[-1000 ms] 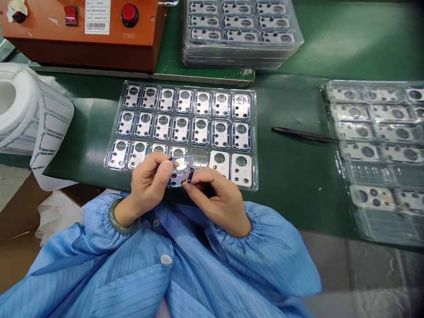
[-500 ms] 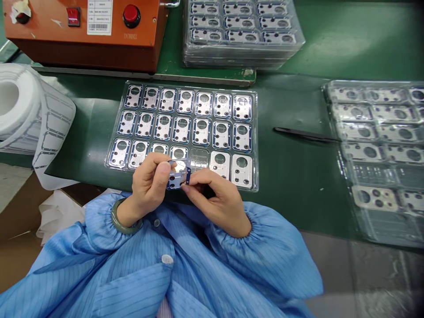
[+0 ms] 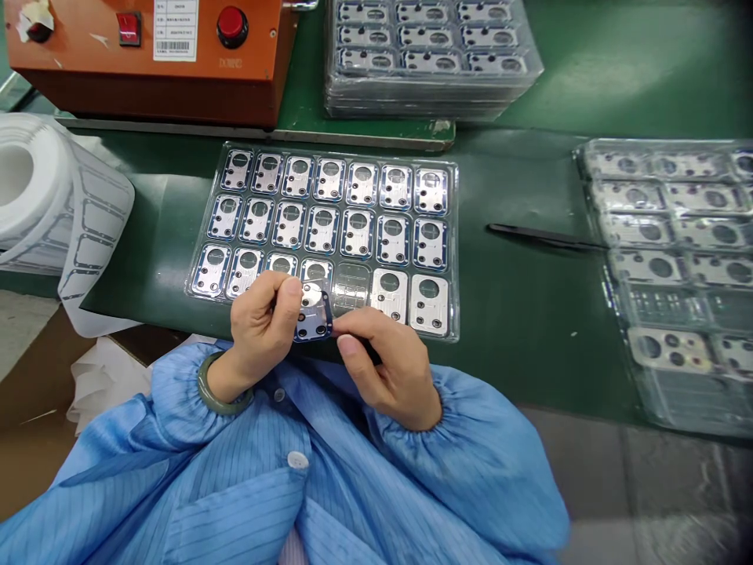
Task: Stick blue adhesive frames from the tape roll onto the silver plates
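Observation:
My left hand (image 3: 262,318) and my right hand (image 3: 382,357) pinch one small metal plate (image 3: 311,318) with round holes and a blue rim, held just above the near edge of a clear plastic tray (image 3: 452,251). The tray holds three rows of the same plates. One pocket (image 3: 351,286) in its near row, right behind the held plate, has no plate in it. A green bangle sits on my left wrist, and both arms wear blue striped sleeves.
Black tweezers (image 3: 544,237) lie on the green mat right of the tray. Another tray of parts (image 3: 671,275) sits at the far right, a stack of trays (image 3: 432,59) at the back, an orange machine (image 3: 153,55) back left, and a white label roll (image 3: 41,196) at the left.
The plate has turned flatter in my fingers and dropped slightly toward me. My right hand slid a little lower along its right edge.

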`<state>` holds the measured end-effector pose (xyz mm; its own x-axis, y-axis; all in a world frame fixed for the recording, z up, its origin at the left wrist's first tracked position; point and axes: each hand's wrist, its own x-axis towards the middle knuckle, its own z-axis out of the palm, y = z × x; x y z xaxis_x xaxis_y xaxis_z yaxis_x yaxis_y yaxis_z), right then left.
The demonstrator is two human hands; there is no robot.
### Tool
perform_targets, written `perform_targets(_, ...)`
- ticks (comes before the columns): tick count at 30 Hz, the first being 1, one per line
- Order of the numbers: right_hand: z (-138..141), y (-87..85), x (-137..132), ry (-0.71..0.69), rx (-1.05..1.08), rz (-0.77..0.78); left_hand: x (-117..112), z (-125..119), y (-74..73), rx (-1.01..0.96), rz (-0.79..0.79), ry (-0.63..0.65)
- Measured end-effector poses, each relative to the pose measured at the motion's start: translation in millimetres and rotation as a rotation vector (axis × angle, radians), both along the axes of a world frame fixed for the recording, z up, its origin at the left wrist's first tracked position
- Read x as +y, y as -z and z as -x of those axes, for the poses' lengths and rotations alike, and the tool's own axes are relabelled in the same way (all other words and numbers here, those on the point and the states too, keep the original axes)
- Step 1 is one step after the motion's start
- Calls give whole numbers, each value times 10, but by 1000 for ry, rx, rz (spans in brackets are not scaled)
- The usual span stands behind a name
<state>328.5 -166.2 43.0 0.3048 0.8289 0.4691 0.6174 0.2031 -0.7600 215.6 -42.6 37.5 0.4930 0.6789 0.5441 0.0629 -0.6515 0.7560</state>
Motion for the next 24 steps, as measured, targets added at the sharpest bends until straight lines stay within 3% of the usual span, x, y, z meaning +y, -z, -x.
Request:
perform_targets(6, 67, 80, -40, 174, -219, -100, -2, -8, -14, 17, -8, -7)
perform_targets(12, 114, 158, -31, 263, -338, -197, -2, -10, -4, 19, 20, -30)
perform_targets(18, 213, 149, -53, 398, -75, -89, -2, -1, 23, -14, 89, -46)
perform_targets(24, 186, -11, -25, 225, 92, 99, -9, 1, 29, -48, 179, -57)
